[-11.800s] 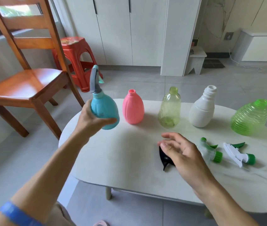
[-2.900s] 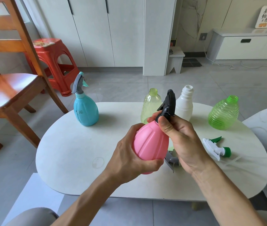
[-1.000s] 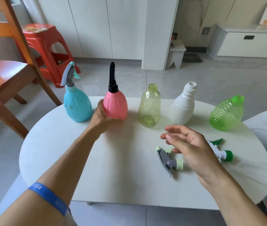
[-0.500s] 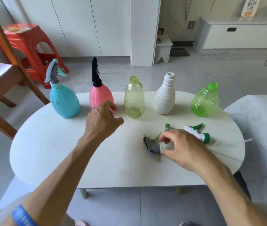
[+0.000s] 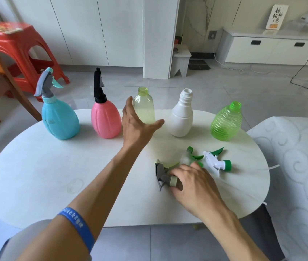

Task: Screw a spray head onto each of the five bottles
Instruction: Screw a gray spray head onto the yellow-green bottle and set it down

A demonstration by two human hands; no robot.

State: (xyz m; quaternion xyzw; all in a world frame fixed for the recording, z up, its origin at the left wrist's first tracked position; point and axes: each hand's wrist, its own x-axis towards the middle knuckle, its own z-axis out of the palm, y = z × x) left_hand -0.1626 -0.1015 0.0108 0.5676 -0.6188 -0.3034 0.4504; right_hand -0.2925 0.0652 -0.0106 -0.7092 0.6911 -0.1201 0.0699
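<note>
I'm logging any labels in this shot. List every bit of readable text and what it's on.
Sign on the cabinet: large dark Chinese brush characters, too blurred to read reliably.
Blue wristband on the left arm: a row of small pale print, too small to read.
Red stool: printed sheet on the seat, unreadable.
The bottles and spray heads show no text.

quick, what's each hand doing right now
Left hand: open, reaching for the yellow-green bottle, nothing held.
Right hand: fingers closing on the grey spray head lying on the table.
</note>
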